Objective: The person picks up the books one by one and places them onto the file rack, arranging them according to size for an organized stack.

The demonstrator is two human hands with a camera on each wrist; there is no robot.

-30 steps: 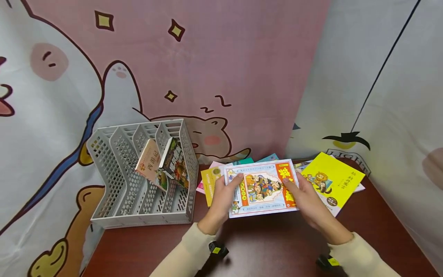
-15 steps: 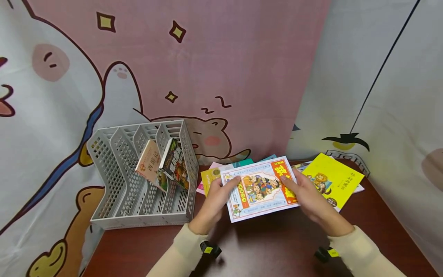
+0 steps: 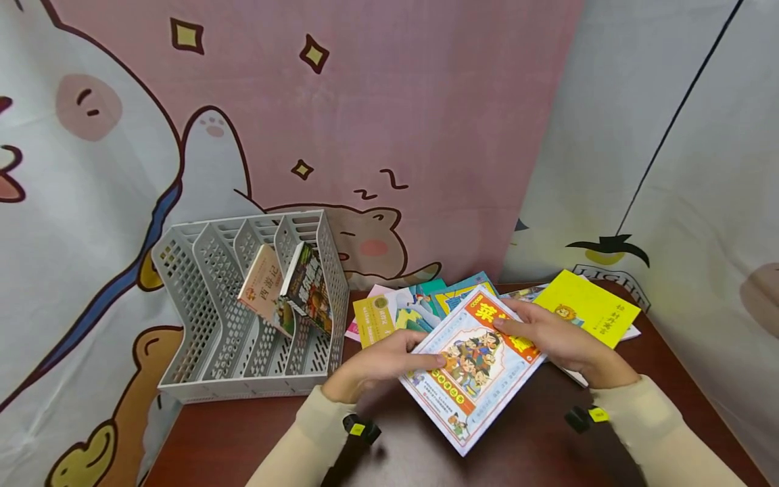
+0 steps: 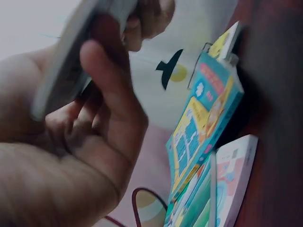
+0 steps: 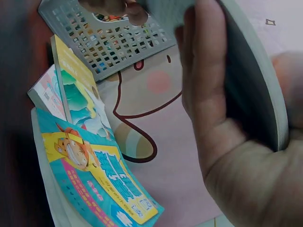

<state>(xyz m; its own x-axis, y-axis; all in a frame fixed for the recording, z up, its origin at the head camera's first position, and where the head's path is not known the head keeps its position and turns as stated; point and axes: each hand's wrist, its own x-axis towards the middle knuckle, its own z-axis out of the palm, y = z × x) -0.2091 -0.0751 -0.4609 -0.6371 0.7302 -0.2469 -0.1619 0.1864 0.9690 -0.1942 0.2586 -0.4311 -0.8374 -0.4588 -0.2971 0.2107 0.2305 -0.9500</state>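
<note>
A white picture book (image 3: pixel 468 379) with an orange-red title band and a group of cartoon figures is held above the table, tilted with its lower corner toward me. My left hand (image 3: pixel 380 365) grips its left edge, thumb on the cover. On the upper right edge my right hand (image 3: pixel 556 335) holds it, thumb across the title band. In the left wrist view the left hand (image 4: pixel 94 127) has its fingers behind the book, which shows edge-on. The right wrist view shows the right hand (image 5: pixel 218 94) with its fingers flat along the book's back.
A grey file rack (image 3: pixel 249 385) stands at the left, with a pink-beige book (image 3: pixel 264 291) and a dark-covered book (image 3: pixel 310 287) leaning in it. Several books lie behind the hands, including a yellow one (image 3: pixel 599 311) and a blue one (image 5: pixel 102 175). A patterned curtain (image 3: pixel 426 135) hangs behind.
The white book has turned from nearly level to diagonal, its lower left corner swinging down toward me. More of the blue book behind shows. The rack and its books have not moved.
</note>
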